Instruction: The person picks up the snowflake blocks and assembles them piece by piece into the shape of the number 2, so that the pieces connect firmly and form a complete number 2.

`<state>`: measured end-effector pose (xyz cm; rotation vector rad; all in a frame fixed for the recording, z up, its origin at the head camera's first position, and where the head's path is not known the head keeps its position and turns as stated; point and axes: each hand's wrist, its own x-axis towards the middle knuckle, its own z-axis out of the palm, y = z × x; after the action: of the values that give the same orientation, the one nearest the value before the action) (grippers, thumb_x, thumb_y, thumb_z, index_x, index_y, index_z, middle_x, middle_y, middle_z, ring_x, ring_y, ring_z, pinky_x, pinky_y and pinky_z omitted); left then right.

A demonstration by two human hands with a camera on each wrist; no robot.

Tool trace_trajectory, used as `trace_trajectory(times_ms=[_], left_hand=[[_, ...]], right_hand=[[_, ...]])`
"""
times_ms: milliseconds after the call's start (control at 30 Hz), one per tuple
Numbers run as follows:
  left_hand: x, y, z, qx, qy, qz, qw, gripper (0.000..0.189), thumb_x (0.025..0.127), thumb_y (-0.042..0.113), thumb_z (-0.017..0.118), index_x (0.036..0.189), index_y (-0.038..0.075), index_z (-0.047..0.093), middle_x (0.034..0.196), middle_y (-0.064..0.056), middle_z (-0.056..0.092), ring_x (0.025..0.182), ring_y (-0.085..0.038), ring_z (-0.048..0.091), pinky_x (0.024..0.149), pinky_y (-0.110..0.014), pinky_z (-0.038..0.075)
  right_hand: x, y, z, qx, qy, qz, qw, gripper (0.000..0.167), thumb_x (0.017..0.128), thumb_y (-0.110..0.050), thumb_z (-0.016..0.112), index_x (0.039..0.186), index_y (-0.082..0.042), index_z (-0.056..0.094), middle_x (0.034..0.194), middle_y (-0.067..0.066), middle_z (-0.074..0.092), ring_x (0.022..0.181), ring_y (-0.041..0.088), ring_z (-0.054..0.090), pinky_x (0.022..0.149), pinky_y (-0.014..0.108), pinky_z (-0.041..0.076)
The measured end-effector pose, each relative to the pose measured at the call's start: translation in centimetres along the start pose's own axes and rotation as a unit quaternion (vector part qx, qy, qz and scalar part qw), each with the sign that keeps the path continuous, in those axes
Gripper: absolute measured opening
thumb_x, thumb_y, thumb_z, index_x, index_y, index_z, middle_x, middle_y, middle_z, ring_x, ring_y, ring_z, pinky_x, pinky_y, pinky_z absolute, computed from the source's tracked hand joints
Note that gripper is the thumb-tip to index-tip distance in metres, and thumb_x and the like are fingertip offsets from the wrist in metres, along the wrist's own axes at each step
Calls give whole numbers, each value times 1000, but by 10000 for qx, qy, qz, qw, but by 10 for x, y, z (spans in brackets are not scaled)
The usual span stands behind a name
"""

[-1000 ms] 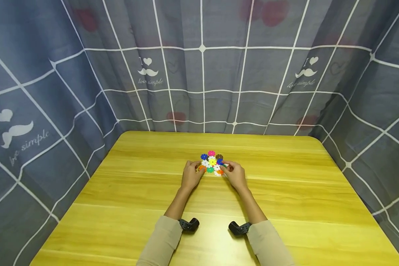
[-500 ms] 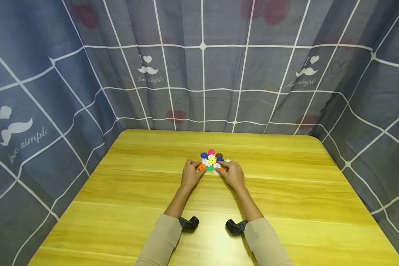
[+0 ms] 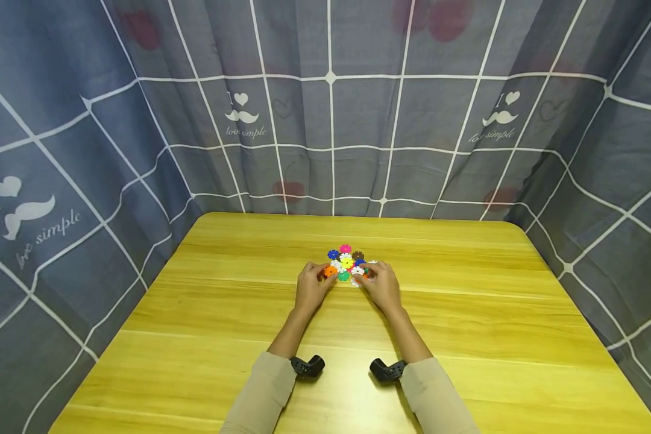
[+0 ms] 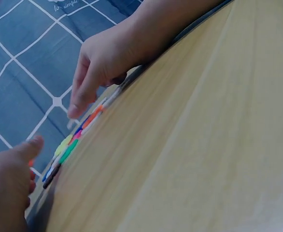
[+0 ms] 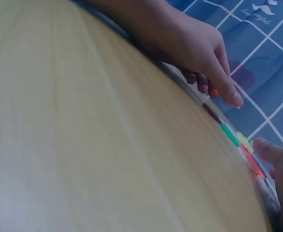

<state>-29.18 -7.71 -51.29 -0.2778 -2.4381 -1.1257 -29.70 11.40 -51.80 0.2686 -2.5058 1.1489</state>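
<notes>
Gripped an orange disc [image 3: 331, 271] between thumb and index finger of the left hand [image 3: 310, 287], at the lower left of the flower-shaped cluster [image 3: 346, 263] near the frame's centre. At the cluster's lower right, pinched a white disc [image 3: 357, 271] between thumb and index finger of the right hand [image 3: 384, 286]. Saw a pink disc [image 3: 345, 248] at the top, a blue disc [image 3: 333, 254] to its lower left, a brown disc [image 3: 358, 255] to its lower right and a green disc [image 3: 344, 276] at the bottom. Could not tell which were joined. With 2 pinches at once, probably called for light pressure near the rims, a steady left side, small right-side moves, and pieces level with the wooden table [image 3: 222, 289], to avoid dragging neighbours.
</notes>
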Motion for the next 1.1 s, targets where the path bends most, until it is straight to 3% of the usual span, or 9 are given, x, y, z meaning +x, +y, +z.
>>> trace_trajectory(times_ms=[133,267,400,567,633,700,767,933,1100], left_hand=[[0,4,0,-735,412,-114,9964,38,79,27,74,107,2,67,80,-5,61,67,-12,56,57,-22,49],[0,8,0,-1839,592,-649,9790,37,79,25,74,108,4,66,78,-4,64,67,-16,62,55,-22,51],[-2,12,1,-3036,256,-1252,9442,39,79,21,74,111,2,63,73,-5,61,61,-25,62,48,-22,49],[-5,17,3,-4166,-370,-1620,8938,43,83,12,69,119,-6,54,67,-8,59,52,-20,56,45,-19,44],[-7,19,3,-4439,-572,-1667,8786,41,86,9,65,121,-8,51,68,-9,61,51,-16,55,45,-18,42],[-8,20,3,-4602,-713,-1719,8681,38,88,7,62,120,-9,50,69,-11,61,50,-13,54,45,-17,41],[-9,22,2,-4708,-851,-1755,8604,35,90,5,59,120,-10,50,71,-16,61,51,-13,53,45,-17,41],[-10,30,-3,-4770,-1180,-1713,8539,30,92,1,54,117,-13,49,75,-32,55,50,-13,51,44,-19,41],[-14,42,-11,-4715,-1395,-1610,8557,29,93,-1,51,116,-17,45,68,-17,57,48,-11,49,44,-19,41]], right_hand=[[-1,0,-1,996,392,138,9942,32,77,-22,76,102,-6,69,82,4,62,72,19,53,63,28,46],[-2,0,-2,1800,581,295,9815,34,78,-20,75,107,-4,65,86,10,68,73,19,62,64,23,51],[-5,-1,-4,2638,578,552,9613,38,79,-19,73,111,-3,62,84,17,66,75,25,64,67,20,52],[-14,-7,-7,3861,427,780,9181,41,82,-8,69,117,7,54,85,25,64,79,40,62,69,33,54],[-18,-10,-8,4157,307,828,9052,43,83,-6,67,119,9,51,85,24,64,79,42,62,70,39,54],[-21,-13,-9,4220,182,802,9029,44,84,-7,67,121,9,50,85,22,65,79,40,63,72,41,54],[-23,-14,-9,4230,126,761,9029,42,84,-8,67,120,7,51,85,21,65,79,38,64,73,41,53],[-27,-16,-8,4199,96,610,9054,31,84,-7,66,109,10,57,90,24,65,81,37,65,74,39,53],[-30,-13,-5,4112,-24,300,9110,23,87,-3,61,102,15,57,94,29,63,83,37,64,74,42,52]])
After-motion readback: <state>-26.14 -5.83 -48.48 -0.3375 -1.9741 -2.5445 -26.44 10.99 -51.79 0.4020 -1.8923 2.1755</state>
